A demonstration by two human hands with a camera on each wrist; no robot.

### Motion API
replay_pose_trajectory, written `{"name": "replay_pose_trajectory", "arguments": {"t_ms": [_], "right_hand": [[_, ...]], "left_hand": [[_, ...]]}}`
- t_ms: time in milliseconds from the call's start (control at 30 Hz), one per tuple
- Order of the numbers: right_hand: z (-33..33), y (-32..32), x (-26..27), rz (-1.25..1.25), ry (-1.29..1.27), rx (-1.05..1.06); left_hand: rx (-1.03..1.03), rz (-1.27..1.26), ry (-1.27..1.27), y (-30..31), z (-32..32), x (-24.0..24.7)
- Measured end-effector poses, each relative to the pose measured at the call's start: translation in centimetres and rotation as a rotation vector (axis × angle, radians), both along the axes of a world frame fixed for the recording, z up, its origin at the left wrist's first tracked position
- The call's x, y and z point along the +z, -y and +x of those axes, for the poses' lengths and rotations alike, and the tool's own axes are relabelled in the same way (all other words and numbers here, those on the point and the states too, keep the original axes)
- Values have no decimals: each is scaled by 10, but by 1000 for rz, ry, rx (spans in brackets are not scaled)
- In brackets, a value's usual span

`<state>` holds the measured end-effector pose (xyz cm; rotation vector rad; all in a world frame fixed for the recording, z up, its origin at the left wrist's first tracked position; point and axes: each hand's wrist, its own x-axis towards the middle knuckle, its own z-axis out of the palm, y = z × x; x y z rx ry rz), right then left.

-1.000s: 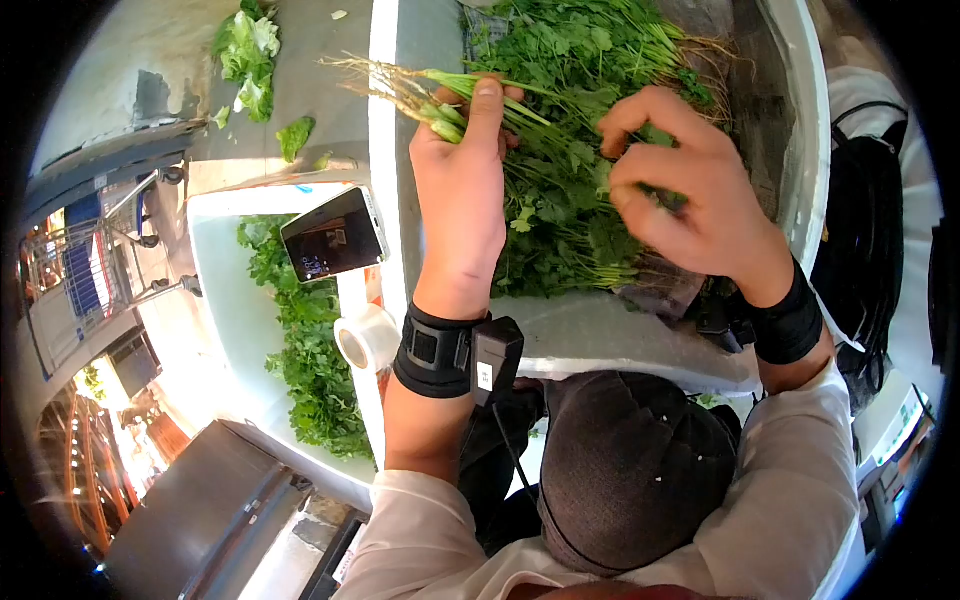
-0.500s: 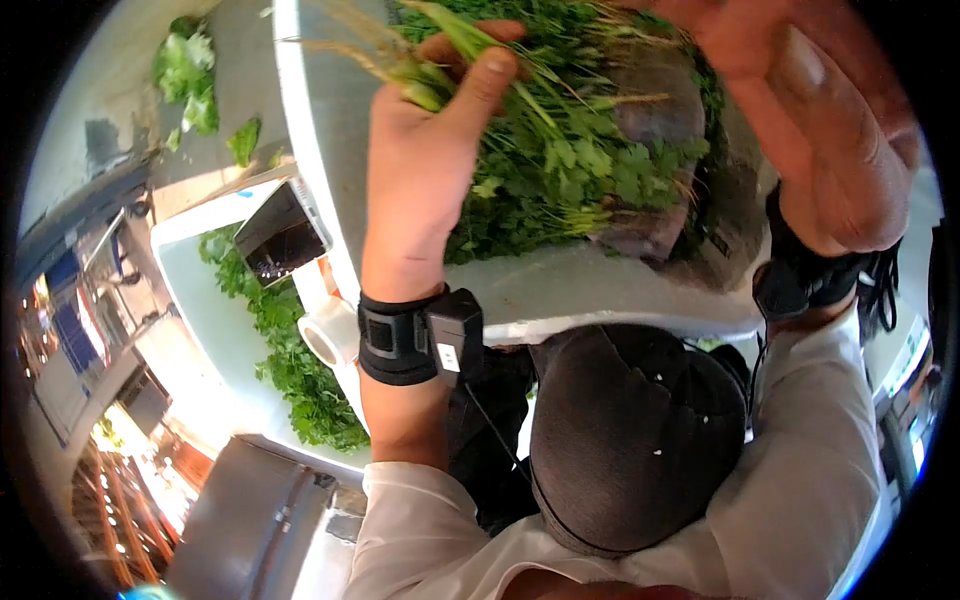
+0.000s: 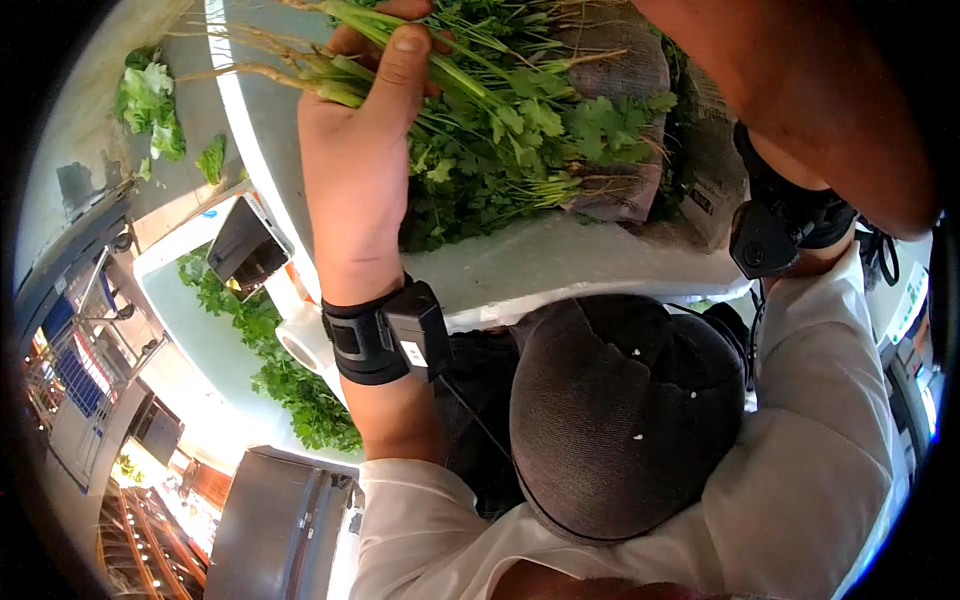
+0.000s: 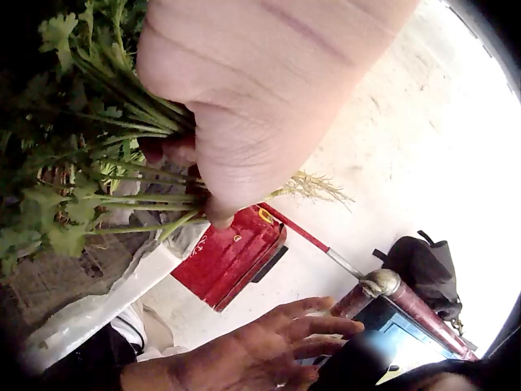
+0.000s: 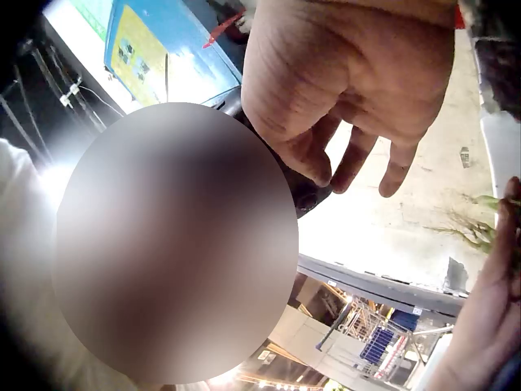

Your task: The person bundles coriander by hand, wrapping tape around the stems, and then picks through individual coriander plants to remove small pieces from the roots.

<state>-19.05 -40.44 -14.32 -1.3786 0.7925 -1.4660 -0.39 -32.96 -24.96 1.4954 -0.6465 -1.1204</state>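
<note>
In the head view my left hand (image 3: 355,190) pinches a few coriander stems (image 3: 465,85) between thumb and fingers, pale roots (image 3: 265,72) pointing left. The left wrist view shows the same stems (image 4: 155,110) running leftward from under that hand, leaves hanging down. Below lies a pile of coriander (image 3: 450,180) in a white foam box (image 3: 530,262). My right hand (image 5: 350,81) is raised near the head, fingers bent loosely beside a dark object (image 5: 308,197). In the left wrist view this right hand (image 4: 252,346) has its fingers extended towards a dark shape; whether it touches is something I cannot tell.
A second white box (image 3: 210,345) with leafy greens (image 3: 295,390) stands left, a phone (image 3: 245,250) and a tape roll (image 3: 303,340) at its edge. Lettuce leaves (image 3: 150,110) lie on the floor. Grey-brown sacking (image 3: 635,85) lies in the foam box.
The right hand has risen from the coriander pile towards the head. The left hand still grips its stems; it and the boxes have shifted left in the head view.
</note>
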Motion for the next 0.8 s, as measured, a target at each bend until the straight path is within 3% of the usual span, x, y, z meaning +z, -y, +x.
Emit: {"name": "replay_pose_trajectory", "arguments": {"t_ms": [167,233,300,367,400,433,500,567,633,800], "right_hand": [[-2,1,-1,-2,5,-2],[-1,0,-1,-6,6,-3],[-1,3,0,-5,7,-8],[-3,4,-2,-1,-3,-3],[-1,3,0,-7,0,-6],[0,4,0,-9,-3,-10],[2,6,-1,0,-10,-28],[4,10,-3,-7,-7,-32],[11,13,-2,-3,-19,-21],[30,19,-27,30,-99,9]], "left_hand": [[30,-22,-72,-10,32,-37],[2,-199,-242,-7,23,-31],[39,-186,-168,-11,17,-18],[-245,-203,-374,-22,28,-5],[19,-3,-53,-12,36,-34],[17,-6,-59,-16,35,-38],[-443,-91,1073,-21,41,-32],[239,-141,-300,-1,-25,10],[-195,-169,5,6,-20,24],[-144,-169,-64,10,-19,25]]}}
